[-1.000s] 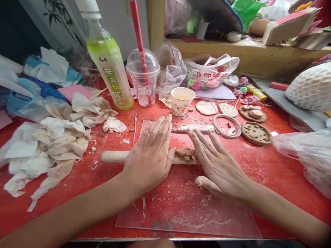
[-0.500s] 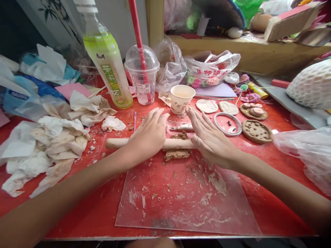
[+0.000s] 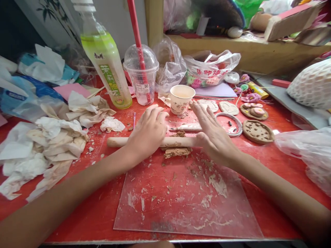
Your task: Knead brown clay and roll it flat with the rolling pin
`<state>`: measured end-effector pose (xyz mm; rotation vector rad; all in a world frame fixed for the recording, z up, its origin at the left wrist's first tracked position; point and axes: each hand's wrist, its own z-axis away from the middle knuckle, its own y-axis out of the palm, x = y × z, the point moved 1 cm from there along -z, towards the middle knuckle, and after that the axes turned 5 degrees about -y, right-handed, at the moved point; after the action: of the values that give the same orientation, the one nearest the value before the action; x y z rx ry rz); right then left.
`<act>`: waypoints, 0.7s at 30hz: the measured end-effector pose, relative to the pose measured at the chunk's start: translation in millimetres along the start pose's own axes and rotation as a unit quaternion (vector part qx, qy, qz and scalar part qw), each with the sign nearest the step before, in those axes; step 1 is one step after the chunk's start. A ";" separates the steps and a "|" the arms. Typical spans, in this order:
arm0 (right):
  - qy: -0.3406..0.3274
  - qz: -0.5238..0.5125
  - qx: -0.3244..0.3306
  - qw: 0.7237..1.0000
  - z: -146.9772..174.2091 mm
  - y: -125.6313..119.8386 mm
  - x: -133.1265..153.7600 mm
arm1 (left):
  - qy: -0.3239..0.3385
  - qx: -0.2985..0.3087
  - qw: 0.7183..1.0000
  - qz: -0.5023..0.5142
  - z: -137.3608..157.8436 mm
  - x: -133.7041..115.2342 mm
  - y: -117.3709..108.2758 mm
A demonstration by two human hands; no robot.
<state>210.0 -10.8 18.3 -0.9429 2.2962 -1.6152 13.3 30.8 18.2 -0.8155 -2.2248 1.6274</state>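
Observation:
A pale wooden rolling pin (image 3: 178, 141) lies crosswise over a lump of crumbly brown clay (image 3: 178, 152), which shows in front of and behind it. My left hand (image 3: 147, 132) rests its palm on the pin's left part, fingers reaching forward past it and slightly bent. On the right end, my right hand (image 3: 216, 137) presses with its palm, fingers stretched out; it covers that end. Under the clay is a clear plastic sheet (image 3: 186, 210), scattered with clay crumbs and smears. Just beyond the pin lies a whitish knife-like tool (image 3: 188, 127), partly behind my right hand.
A paper cup (image 3: 182, 100) of cloudy liquid stands behind my hands. Further left are a lidded plastic cup (image 3: 141, 75) and a green drink bottle (image 3: 111, 72). Crumpled tissues (image 3: 51, 141) cover the left. A white ring (image 3: 239, 120) and decorated clay discs (image 3: 258, 131) sit right.
The pin has shifted slightly, up and to the right in view. My left fingers are more bent, and my right hand has moved slightly right, with its fingers still stretched.

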 end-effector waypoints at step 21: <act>0.075 -0.474 0.043 0.876 -29.9 -22.2 80.5 | -0.043 -0.007 0.999 0.019 7.9 -6.3 -1.1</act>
<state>141.3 -39.4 66.5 -2.2077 1.8770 -2.1210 13.9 20.7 17.2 -0.8100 -2.2942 1.6957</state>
